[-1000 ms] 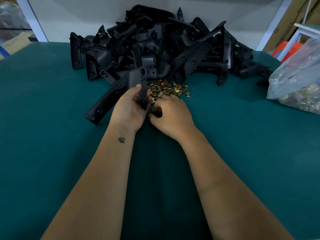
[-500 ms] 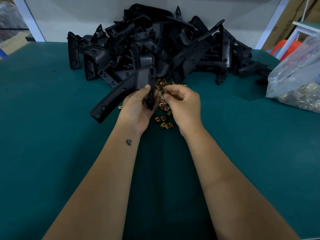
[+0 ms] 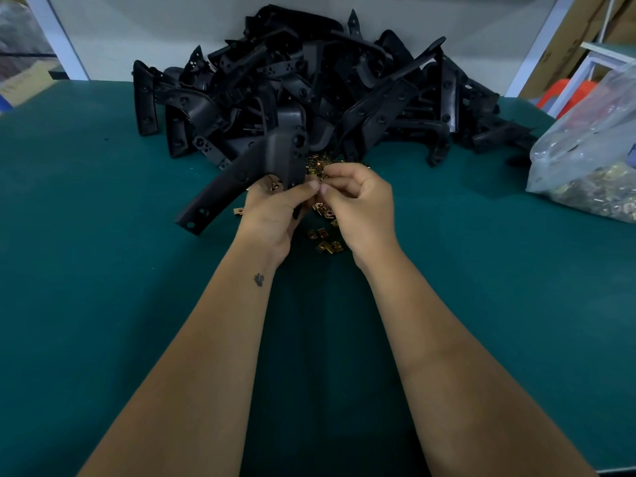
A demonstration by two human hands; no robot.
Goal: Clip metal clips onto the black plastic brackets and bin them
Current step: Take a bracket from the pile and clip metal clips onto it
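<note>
My left hand [image 3: 275, 211] grips a long black plastic bracket [image 3: 241, 177] by its upper end, its lower end slanting down to the left above the green table [image 3: 103, 270]. My right hand [image 3: 358, 204] has its fingers curled, fingertips pinched together against the bracket's edge beside my left thumb; whatever clip it pinches is hidden. Small brass-coloured metal clips [image 3: 327, 242] lie scattered under and between my hands, with more [image 3: 318, 165] just beyond. A big heap of black brackets [image 3: 309, 87] fills the back of the table.
A clear plastic bag [image 3: 592, 156] holding more brass clips sits at the right edge. Behind the heap is a white wall with white frame posts [image 3: 537, 46]. An orange stool [image 3: 564, 94] stands off the table at far right.
Both hands lifted off the table with the bracket, uncovering loose clips below. My right hand rose from the clip pile and brought its pinched fingertips to the bracket's edge.
</note>
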